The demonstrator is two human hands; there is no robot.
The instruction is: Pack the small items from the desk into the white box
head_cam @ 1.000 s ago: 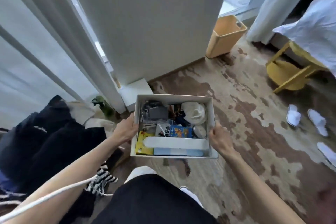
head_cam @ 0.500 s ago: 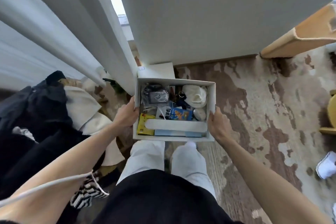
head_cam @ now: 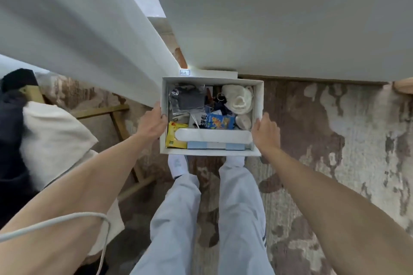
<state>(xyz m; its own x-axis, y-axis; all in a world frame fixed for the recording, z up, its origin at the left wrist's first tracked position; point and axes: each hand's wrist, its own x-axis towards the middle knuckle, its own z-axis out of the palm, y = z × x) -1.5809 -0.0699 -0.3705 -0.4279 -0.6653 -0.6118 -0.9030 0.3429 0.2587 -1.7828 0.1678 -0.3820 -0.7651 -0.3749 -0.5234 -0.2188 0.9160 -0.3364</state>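
Stepping up to the wall, I carried the white box [head_cam: 258,96], left hand [head_cam: 152,122] and right hand [head_cam: 266,134] gripping its sides. Packing looked finished; next I needed to set it down level beside the white lid [head_cam: 214,73].

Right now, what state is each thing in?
White cardboard box: open, lidless, full, held above the floor.
Left hand: gripping the box's left wall.
Right hand: gripping the box's right wall.
Long white oval case: closed, lying flat on top.

Bare forearms, no sleeves; pale grey-blue trousers [head_cam: 237,219], white socks [head_cam: 178,165] (a white cable [head_cam: 67,221] loops across the left arm).
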